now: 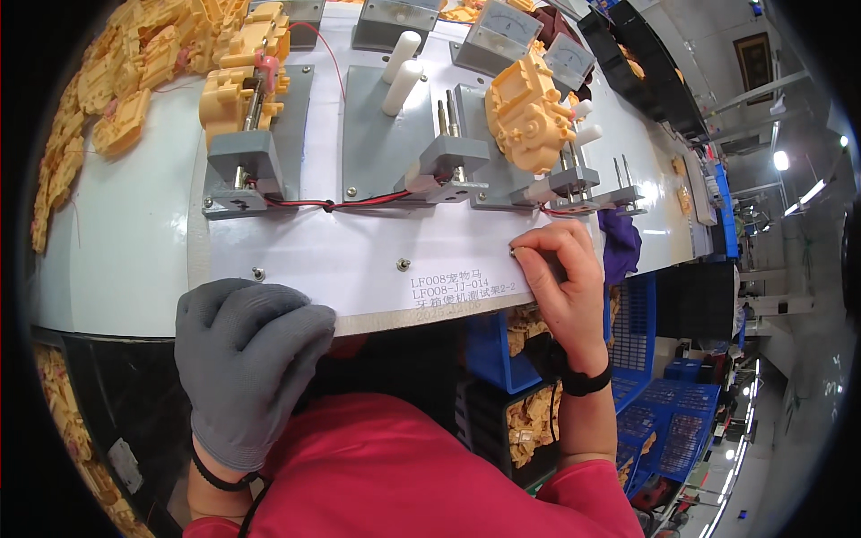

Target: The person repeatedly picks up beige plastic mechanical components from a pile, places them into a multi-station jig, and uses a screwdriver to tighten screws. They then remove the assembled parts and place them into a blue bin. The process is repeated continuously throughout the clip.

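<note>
Test board point(359, 251) is steadied under the gloved left hand point(247, 345), flat and clasping nothing; bare right hand point(560, 269) pinches a corner screw point(513, 252).

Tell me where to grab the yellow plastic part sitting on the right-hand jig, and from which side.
Probably take the yellow plastic part by its two broad outer sides, coming from above. It sits raised and tilted on the grey jig, so the top is free, while pins and clamp block its lower edge. The bare right hand is nearest.
</note>
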### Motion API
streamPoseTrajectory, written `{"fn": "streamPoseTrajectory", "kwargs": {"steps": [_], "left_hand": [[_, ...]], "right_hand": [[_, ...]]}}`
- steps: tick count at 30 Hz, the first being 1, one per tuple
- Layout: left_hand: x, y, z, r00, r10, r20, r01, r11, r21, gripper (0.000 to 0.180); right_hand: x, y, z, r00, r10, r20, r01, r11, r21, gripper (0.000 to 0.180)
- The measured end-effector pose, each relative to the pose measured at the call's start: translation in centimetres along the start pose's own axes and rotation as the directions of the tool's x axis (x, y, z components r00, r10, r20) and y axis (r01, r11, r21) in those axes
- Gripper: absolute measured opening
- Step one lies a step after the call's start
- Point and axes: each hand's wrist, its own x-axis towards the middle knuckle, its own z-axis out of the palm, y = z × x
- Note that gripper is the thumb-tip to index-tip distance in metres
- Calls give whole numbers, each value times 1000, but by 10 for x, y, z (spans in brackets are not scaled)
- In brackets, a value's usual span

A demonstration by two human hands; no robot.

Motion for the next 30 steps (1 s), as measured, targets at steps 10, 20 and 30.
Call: {"fn": "streamPoseTrajectory", "kwargs": {"steps": [10,20,30], "left_hand": [[-3,6,-3,1000,4,24,-4,1000,-3,21],[0,-4,4,989,-27,148,38,996,-76,12],[-10,-1,-6,996,-76,49,81,991,-104,15]], "right_hand": [[6,7,-6,991,-123,46,123,992,11,12],[-2,23,7,950,-255,-181,254,967,-27,12],[1,14,4,959,-238,-155,239,971,-16,15]]}}
